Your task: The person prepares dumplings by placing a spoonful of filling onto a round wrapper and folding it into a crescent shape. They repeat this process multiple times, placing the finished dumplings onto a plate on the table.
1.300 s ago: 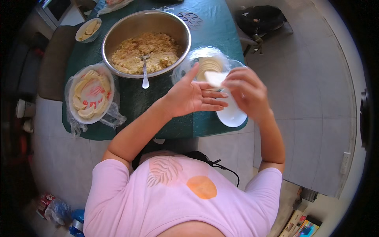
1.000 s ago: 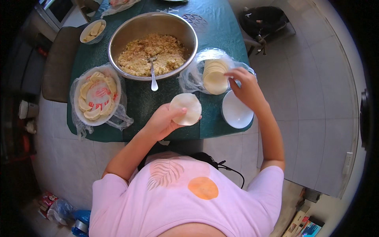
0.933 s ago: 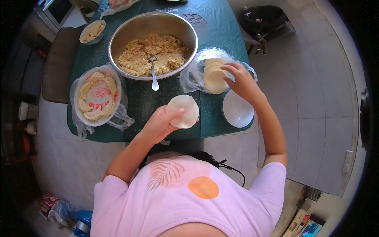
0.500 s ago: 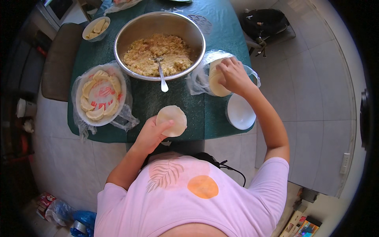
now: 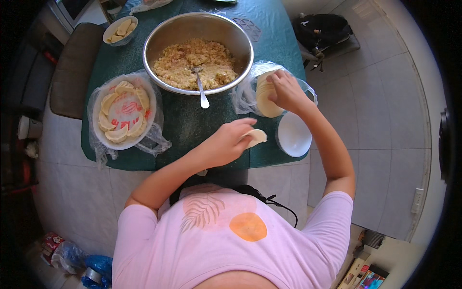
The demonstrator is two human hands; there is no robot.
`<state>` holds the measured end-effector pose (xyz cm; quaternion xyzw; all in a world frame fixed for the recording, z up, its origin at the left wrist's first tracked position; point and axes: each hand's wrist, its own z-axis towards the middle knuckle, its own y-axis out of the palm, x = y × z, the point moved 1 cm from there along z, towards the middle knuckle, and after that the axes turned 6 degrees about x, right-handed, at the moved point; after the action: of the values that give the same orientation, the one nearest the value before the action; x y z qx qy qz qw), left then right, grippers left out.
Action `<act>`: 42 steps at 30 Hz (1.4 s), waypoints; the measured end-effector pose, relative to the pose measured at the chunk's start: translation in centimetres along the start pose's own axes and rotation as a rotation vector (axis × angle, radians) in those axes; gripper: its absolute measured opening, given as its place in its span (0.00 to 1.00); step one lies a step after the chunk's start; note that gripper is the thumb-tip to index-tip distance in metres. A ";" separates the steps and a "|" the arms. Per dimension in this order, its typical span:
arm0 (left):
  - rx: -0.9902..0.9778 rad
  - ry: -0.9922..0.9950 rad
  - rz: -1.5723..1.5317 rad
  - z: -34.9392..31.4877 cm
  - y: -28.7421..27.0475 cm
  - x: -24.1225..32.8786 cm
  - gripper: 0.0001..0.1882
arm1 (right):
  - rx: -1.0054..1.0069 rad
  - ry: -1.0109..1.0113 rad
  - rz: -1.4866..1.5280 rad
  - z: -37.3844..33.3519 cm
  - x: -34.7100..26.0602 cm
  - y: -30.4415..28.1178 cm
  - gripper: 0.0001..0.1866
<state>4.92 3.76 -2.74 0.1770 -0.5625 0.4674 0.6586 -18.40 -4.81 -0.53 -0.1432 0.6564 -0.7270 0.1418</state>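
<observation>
The left hand (image 5: 225,142) grips a thin, curved white dough wrapper (image 5: 258,138) above the green-covered worktop (image 5: 180,137). Farther off, the right hand (image 5: 289,92) is at a pale stack of round wrappers (image 5: 267,105); its grip's closure cannot be told.

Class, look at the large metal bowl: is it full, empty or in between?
In between: chopped mixture covers the bottom of the metal bowl, with bare inner wall above it.

Right of centre, the bare right hand (image 5: 290,93) hides part of the stack of round cream dough wrappers (image 5: 268,105); its grip is indeterminable. At centre, the bare left hand (image 5: 224,143) obscures part of a thin white dough wrapper (image 5: 258,138). The top edge cuts off the dark green tablecloth (image 5: 211,125).
</observation>
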 end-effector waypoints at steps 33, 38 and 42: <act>-0.163 -0.565 -0.691 6.2 1.7 -0.5 0.15 | 0.054 0.250 0.610 -1.9 1.4 -5.5 0.14; 0.059 -0.468 -1.602 6.9 2.8 -3.9 0.23 | 0.308 -0.054 0.335 -3.1 -0.8 -5.3 0.12; 0.245 -0.427 -1.708 7.6 3.1 -4.2 0.20 | 0.382 -0.383 0.186 -3.3 -0.3 -3.9 0.12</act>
<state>-1.73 -2.21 -5.08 0.6887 -0.2954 -0.1694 0.6401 -19.47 -1.24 3.04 -0.1878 0.4792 -0.7809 0.3539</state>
